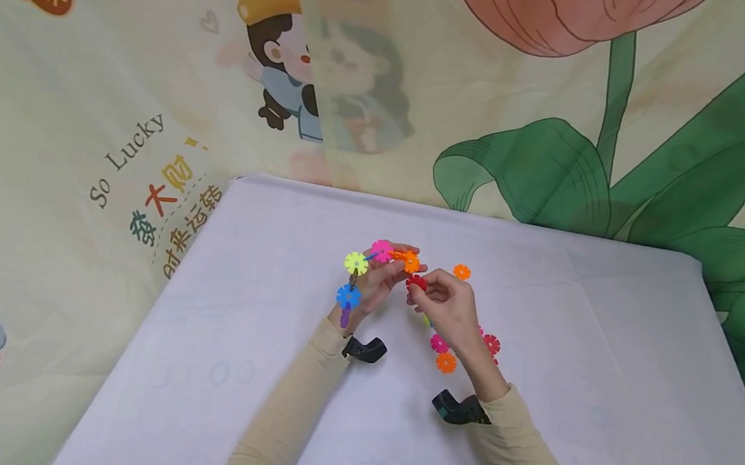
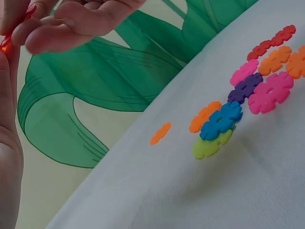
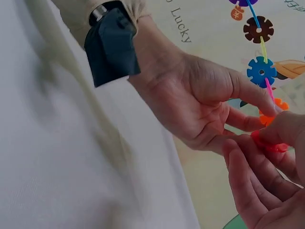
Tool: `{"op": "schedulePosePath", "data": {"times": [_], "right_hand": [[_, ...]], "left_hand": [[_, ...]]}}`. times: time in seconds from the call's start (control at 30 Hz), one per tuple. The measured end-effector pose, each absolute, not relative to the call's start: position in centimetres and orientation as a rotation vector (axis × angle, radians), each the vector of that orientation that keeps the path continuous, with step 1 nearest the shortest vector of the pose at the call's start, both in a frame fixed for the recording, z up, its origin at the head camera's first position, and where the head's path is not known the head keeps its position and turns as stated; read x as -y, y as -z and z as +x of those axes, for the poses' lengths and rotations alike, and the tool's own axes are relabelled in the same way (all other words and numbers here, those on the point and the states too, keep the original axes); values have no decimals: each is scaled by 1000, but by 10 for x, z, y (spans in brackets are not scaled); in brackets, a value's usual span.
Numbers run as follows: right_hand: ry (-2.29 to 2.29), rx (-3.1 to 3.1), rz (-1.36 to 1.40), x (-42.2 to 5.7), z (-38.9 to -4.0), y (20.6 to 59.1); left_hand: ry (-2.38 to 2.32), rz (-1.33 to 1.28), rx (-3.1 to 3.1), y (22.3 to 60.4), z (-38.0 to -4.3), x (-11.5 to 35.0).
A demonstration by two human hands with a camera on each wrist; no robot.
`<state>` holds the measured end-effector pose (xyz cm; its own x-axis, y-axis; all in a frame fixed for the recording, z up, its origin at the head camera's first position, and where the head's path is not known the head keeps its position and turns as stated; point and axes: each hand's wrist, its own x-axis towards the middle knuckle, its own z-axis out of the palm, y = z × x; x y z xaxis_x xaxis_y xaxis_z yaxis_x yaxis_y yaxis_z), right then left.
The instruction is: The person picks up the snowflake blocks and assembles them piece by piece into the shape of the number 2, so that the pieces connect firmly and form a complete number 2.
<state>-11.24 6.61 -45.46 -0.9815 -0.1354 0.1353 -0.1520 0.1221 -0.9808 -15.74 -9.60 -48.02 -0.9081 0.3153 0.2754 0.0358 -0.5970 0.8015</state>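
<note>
In the head view, my left hand [image 1: 376,289] pinches the end of a chain of interlocking plastic snowflake discs near an orange disc [image 1: 412,261]. From there the chain runs through a pink disc [image 1: 382,250] and a yellow one [image 1: 356,263] to a blue disc [image 1: 348,296], arching over the back of the hand. My right hand [image 1: 451,307] pinches a red disc [image 1: 417,283] between thumb and fingers, right at the orange end. The right wrist view shows the red disc [image 3: 269,142] partly covered by fingertips, with a blue disc [image 3: 261,72] farther along the chain.
Loose discs lie on the white-covered table [image 1: 199,394], beside and under the right forearm, among them pink [image 2: 271,93], blue [image 2: 221,120] and lime [image 2: 213,144] ones. One orange disc [image 1: 461,271] lies apart, farther back. A printed cloth hangs behind the table.
</note>
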Motion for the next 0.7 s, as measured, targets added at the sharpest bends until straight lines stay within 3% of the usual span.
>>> {"op": "schedulePosePath", "data": {"times": [0.7], "right_hand": [[-1759, 2302, 352, -64, -112, 455]], "left_hand": [[-2550, 506, -1389, 486, -157, 91]]}}
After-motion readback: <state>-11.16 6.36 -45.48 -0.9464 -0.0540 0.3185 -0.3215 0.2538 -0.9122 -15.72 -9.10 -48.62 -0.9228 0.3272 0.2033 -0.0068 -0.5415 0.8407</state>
